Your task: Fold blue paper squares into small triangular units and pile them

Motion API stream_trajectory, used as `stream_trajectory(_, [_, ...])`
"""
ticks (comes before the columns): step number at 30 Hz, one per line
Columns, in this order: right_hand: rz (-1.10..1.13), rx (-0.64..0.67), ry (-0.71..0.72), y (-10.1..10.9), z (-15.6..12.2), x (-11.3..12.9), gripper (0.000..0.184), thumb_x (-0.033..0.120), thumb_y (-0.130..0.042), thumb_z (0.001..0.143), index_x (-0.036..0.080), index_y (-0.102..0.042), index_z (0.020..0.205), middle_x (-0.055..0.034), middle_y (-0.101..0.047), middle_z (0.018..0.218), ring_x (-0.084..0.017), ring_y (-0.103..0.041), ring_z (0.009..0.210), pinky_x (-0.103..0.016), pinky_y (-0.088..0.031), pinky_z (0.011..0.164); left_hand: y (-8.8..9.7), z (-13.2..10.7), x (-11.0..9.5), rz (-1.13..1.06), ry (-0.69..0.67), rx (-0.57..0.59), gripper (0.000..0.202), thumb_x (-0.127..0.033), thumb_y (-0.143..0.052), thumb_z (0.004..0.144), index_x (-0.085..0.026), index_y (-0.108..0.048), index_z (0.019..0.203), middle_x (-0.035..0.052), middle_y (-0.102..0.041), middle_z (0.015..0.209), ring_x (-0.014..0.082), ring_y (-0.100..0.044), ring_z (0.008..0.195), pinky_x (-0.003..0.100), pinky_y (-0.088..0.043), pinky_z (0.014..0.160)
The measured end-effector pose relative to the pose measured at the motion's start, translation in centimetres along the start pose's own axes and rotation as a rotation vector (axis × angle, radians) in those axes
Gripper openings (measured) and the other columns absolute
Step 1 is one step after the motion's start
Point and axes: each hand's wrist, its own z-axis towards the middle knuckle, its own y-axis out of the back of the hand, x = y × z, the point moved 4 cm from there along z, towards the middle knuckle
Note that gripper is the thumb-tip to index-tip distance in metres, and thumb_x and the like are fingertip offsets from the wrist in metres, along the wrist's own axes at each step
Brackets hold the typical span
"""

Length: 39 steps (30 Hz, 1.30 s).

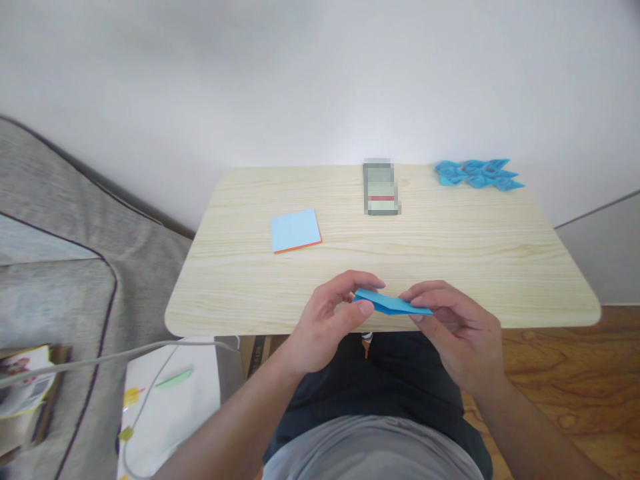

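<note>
Between my two hands, just over the table's front edge, is a folded sheet of blue paper. My left hand pinches its left end between thumb and fingers. At the other end, my right hand grips it with the thumb below and the fingers on top. The fold gapes a little along the side facing me. A stack of light blue paper with an orange sheet under it lies to the left, beyond my left hand. Several folded blue paper pieces sit together at the back right.
A phone, blurred out, lies near the back of the pale wooden table. Left of the table stands a grey sofa. A cable runs across a white surface at the lower left. Behind the table is a white wall.
</note>
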Motion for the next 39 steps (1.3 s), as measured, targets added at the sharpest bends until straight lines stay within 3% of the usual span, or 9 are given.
stream_trajectory(6, [-0.008,0.092,-0.002,0.1,-0.2,0.1,0.026,0.012,-0.069,0.088,0.028,-0.072,0.108,-0.0087,-0.068,0.115,-0.026,-0.066,0.106,-0.043,-0.057,0.088,-0.4,0.0,-0.1,0.129,0.07,-0.025,0.027,-0.013,-0.064,0.083,-0.021,-0.068,0.108,0.0018,-0.07,0.102,0.0188,-0.064,0.095,0.03,-0.047,0.084])
stream_trajectory(9, [0.019,0.184,-0.078,-0.2,-0.2,0.3,0.035,0.018,-0.072,0.086,0.028,-0.068,0.12,-0.0101,-0.066,0.124,-0.029,-0.064,0.115,-0.047,-0.054,0.098,-0.8,0.0,0.0,0.307,0.085,-0.096,0.009,-0.023,-0.066,0.088,-0.021,-0.069,0.096,0.0006,-0.069,0.092,0.0173,-0.062,0.089,0.03,-0.046,0.081])
stream_trajectory(13, [0.104,0.144,-0.343,-0.6,-0.2,-0.9,0.042,0.03,-0.075,0.088,0.027,-0.06,0.127,-0.0095,-0.068,0.123,-0.027,-0.067,0.111,-0.044,-0.056,0.097,-1.3,-0.1,0.9,0.406,0.108,-0.199,0.022,-0.042,-0.064,0.094,-0.021,-0.07,0.09,0.0015,-0.064,0.084,0.0174,-0.059,0.084,0.03,-0.045,0.076])
stream_trajectory(19, [0.152,0.061,-0.492,-0.6,0.2,-3.1,0.038,0.026,-0.074,0.087,0.026,-0.059,0.122,-0.0032,-0.073,0.1,-0.02,-0.069,0.09,-0.035,-0.059,0.078,-1.8,-0.3,2.2,0.135,0.189,-0.202,0.037,-0.048,-0.061,0.095,-0.016,-0.064,0.077,0.0011,-0.059,0.075,0.014,-0.053,0.074,0.027,-0.044,0.067])
stream_trajectory(23, [0.118,0.117,-0.519,-0.3,0.8,-2.9,0.04,0.02,-0.07,0.087,0.027,-0.058,0.124,-0.0011,-0.072,0.095,-0.018,-0.067,0.084,-0.031,-0.056,0.072,-1.8,-0.1,2.2,-0.054,0.198,-0.191,0.022,-0.038,-0.067,0.093,-0.017,-0.07,0.1,0.0024,-0.066,0.086,0.0138,-0.057,0.077,0.026,-0.047,0.07])
stream_trajectory(27, [0.036,0.233,-0.536,-0.3,1.6,-1.9,0.043,0.015,-0.066,0.084,0.026,-0.059,0.125,-0.0003,-0.07,0.09,-0.016,-0.063,0.079,-0.029,-0.051,0.067,-2.0,0.1,2.0,-0.216,0.215,-0.098,0.044,-0.029,-0.069,0.091,-0.024,-0.057,0.133,0.0007,-0.067,0.083,0.0114,-0.055,0.067,0.023,-0.044,0.06])
stream_trajectory(33, [0.01,0.24,-0.565,0.3,2.7,-1.0,0.05,0.015,-0.068,0.081,0.029,-0.057,0.128,0.0018,-0.066,0.084,-0.014,-0.056,0.066,-0.026,-0.044,0.055,-2.0,0.2,2.0,-0.249,0.189,-0.031,0.05,-0.024,-0.064,0.093,-0.03,-0.055,0.142,0.002,-0.069,0.089,0.0112,-0.054,0.068,0.024,-0.043,0.062])
stream_trajectory(36, [0.05,0.22,-0.589,0.6,2.9,-0.8,0.048,0.018,-0.071,0.08,0.028,-0.058,0.126,0.0006,-0.068,0.086,-0.015,-0.06,0.07,-0.027,-0.046,0.058,-1.7,0.2,2.0,-0.186,0.158,-0.038,0.035,-0.024,-0.063,0.094,-0.027,-0.068,0.129,0.0043,-0.07,0.1,0.0134,-0.057,0.078,0.025,-0.045,0.068])
stream_trajectory(39, [0.097,0.189,-0.587,0.8,3.0,-0.7,0.046,0.022,-0.074,0.082,0.027,-0.06,0.125,-0.0003,-0.069,0.088,-0.016,-0.062,0.075,-0.028,-0.049,0.063,-1.5,0.1,2.0,-0.197,0.12,-0.039,0.024,-0.023,-0.065,0.092,-0.023,-0.073,0.115,0.0036,-0.068,0.095,0.013,-0.055,0.078,0.024,-0.044,0.067])
